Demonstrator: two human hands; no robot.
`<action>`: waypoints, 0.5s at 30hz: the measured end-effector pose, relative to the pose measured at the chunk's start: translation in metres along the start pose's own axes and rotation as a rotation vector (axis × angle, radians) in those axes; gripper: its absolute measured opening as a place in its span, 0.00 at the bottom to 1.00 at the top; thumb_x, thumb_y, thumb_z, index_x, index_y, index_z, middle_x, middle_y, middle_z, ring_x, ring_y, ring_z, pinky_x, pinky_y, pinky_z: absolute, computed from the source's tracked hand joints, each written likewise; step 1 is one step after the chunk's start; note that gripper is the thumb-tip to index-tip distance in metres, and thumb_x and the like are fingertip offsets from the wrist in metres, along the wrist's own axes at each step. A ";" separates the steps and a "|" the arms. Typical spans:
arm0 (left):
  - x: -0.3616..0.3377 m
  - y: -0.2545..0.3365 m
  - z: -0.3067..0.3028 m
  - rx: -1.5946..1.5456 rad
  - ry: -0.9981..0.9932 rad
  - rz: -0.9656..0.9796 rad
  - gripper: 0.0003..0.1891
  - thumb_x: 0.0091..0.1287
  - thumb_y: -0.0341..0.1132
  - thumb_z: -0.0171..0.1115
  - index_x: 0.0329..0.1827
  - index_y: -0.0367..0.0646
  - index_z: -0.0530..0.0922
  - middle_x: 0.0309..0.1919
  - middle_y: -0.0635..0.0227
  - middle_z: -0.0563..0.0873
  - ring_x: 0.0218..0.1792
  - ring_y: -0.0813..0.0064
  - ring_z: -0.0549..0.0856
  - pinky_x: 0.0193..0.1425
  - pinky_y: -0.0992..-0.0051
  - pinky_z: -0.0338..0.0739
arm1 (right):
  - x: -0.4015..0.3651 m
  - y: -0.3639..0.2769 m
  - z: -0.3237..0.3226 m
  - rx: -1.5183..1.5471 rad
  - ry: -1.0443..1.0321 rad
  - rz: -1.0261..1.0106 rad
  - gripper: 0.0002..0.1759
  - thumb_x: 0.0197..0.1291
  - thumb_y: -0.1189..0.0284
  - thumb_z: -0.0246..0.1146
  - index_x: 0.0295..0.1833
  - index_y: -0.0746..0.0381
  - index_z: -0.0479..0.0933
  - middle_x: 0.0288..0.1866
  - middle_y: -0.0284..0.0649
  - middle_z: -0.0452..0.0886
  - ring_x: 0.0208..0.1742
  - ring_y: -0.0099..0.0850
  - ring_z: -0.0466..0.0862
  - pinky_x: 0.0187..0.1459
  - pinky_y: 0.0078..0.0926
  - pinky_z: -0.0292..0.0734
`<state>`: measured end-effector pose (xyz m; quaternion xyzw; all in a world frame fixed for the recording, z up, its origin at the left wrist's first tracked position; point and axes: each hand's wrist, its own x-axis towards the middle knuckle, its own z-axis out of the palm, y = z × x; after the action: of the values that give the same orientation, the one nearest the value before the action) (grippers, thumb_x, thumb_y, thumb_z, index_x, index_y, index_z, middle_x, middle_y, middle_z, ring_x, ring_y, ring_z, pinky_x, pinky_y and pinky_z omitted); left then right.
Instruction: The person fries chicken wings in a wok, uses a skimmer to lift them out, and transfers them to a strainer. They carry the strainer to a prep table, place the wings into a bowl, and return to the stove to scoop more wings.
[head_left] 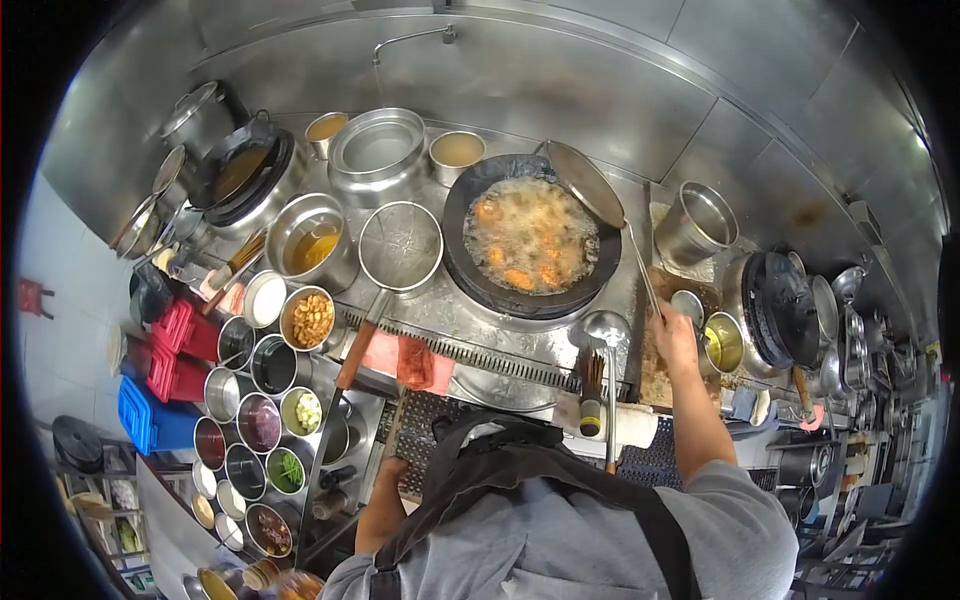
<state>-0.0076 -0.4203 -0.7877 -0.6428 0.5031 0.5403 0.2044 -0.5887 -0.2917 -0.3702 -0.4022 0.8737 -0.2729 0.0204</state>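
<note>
My right hand (674, 338) is closed around the long thin handle of a round, flat skimmer (586, 184). The skimmer's head lies over the right rear rim of a black wok (458, 262). Inside the wok, orange-brown pieces (518, 278) fry in pale, bubbling oil (530, 225). My left hand (396, 468) hangs low by the counter's front edge, close to my body, and its fingers cannot be made out. Between the wok and my body, a ladle (605, 328) lies with its bowl on the stove.
A wire-mesh strainer (400, 245) with a wooden handle rests left of the wok. Several metal pots of ingredients, such as nuts (308, 319) and chopped greens (286, 470), crowd the left. A tall steel pot (696, 225) and a second black wok (786, 310) stand right.
</note>
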 end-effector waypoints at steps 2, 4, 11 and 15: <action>0.038 -0.017 -0.001 0.016 -0.043 0.006 0.16 0.59 0.38 0.53 0.40 0.33 0.80 0.35 0.54 0.85 0.28 0.61 0.86 0.30 0.62 0.81 | -0.019 -0.012 -0.009 0.029 -0.041 0.143 0.14 0.56 0.74 0.55 0.48 0.62 0.77 0.32 0.57 0.79 0.38 0.55 0.79 0.40 0.47 0.72; 0.019 0.003 -0.005 0.121 -0.079 0.009 0.12 0.59 0.36 0.54 0.38 0.38 0.79 0.29 0.60 0.83 0.25 0.63 0.82 0.25 0.62 0.77 | -0.029 -0.011 -0.008 0.065 -0.004 0.069 0.14 0.57 0.73 0.54 0.49 0.61 0.77 0.31 0.57 0.79 0.37 0.55 0.79 0.41 0.48 0.73; 0.023 0.015 -0.001 0.052 -0.081 0.008 0.18 0.59 0.46 0.57 0.38 0.39 0.82 0.32 0.57 0.85 0.26 0.62 0.84 0.29 0.63 0.79 | 0.031 0.053 0.067 -0.115 0.104 -0.009 0.07 0.55 0.76 0.53 0.38 0.66 0.74 0.30 0.54 0.80 0.30 0.50 0.80 0.33 0.43 0.72; -0.025 0.038 -0.007 0.356 0.252 0.436 0.23 0.55 0.52 0.57 0.46 0.47 0.83 0.47 0.57 0.84 0.50 0.60 0.82 0.54 0.62 0.74 | 0.054 0.130 0.127 -0.148 0.331 -0.355 0.22 0.54 0.78 0.52 0.55 0.67 0.75 0.27 0.36 0.72 0.26 0.25 0.68 0.27 0.26 0.68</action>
<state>-0.0346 -0.4305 -0.7519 -0.5358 0.7373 0.3908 0.1287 -0.6828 -0.3199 -0.5324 -0.4996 0.7985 -0.2694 -0.2006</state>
